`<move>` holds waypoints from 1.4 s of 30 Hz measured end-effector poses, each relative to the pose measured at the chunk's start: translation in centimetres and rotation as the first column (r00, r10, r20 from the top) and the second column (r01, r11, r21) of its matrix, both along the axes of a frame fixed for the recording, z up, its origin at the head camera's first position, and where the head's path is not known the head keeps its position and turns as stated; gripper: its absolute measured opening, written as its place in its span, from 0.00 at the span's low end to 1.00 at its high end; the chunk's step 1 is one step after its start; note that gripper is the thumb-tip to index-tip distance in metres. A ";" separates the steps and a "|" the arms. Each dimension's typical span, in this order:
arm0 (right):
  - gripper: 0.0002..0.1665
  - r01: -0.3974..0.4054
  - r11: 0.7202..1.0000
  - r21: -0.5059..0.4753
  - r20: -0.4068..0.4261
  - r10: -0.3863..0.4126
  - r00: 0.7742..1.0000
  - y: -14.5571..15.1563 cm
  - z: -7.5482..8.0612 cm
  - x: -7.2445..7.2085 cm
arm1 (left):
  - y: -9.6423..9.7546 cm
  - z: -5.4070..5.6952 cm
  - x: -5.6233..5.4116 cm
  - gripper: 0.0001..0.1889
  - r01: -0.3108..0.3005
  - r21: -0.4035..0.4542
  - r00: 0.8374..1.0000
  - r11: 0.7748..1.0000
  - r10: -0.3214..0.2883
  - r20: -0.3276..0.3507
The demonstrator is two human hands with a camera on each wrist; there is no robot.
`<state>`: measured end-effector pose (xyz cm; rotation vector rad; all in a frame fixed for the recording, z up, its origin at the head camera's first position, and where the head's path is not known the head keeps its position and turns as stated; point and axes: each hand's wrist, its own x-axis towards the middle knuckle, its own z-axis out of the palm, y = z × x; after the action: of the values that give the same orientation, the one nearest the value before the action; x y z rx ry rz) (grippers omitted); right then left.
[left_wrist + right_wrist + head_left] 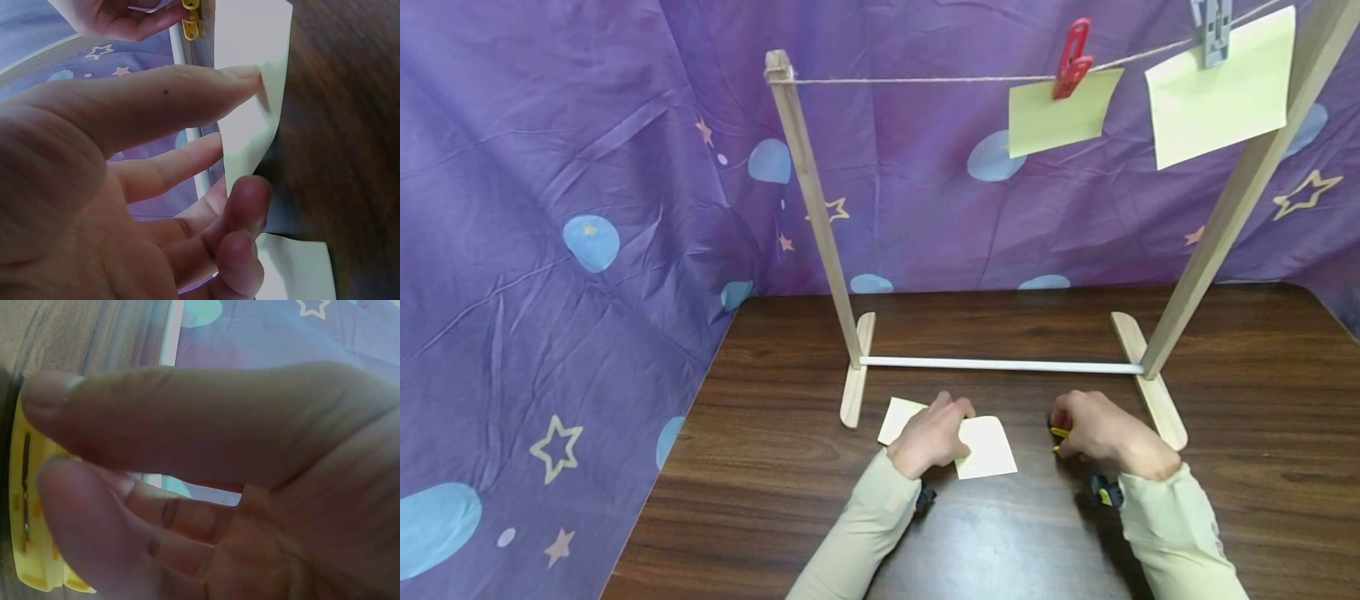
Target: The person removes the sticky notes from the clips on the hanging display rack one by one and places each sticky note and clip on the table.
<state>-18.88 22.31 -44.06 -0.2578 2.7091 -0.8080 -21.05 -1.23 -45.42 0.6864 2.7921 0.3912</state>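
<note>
On the table, rack near back edge, my sheet before it, second sheet left, my clip right.

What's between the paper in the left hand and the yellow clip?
Only bare tabletop, from the paper across to the yellow clip; the head view shows it.

Purple starry backdrop, dark wooden table

Your two hands, four paper sheets, three clips, two posts, two feet, one white rod, one string
</note>
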 end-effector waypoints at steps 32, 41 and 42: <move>0.14 -0.006 0.998 -0.063 -0.057 0.002 0.998 0.3 0.1 0.1 | 0.1 -0.2 0.1 0.23 0.012 -0.013 1.000 1.000 -0.012 0.020; 0.12 -0.004 0.996 -0.089 -0.066 -0.002 0.998 0.6 0.7 0.3 | 0.1 -0.1 0.0 0.22 0.035 -0.012 0.999 0.999 -0.034 0.015; 0.12 0.000 0.996 -0.090 -0.067 -0.006 0.998 0.7 0.7 0.3 | 0.0 -0.1 0.0 0.22 0.037 0.000 0.999 0.999 -0.037 0.017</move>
<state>-18.59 22.97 -43.31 -0.3067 2.7392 -0.9392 -21.04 -1.24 -45.49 0.7305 2.7594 0.3875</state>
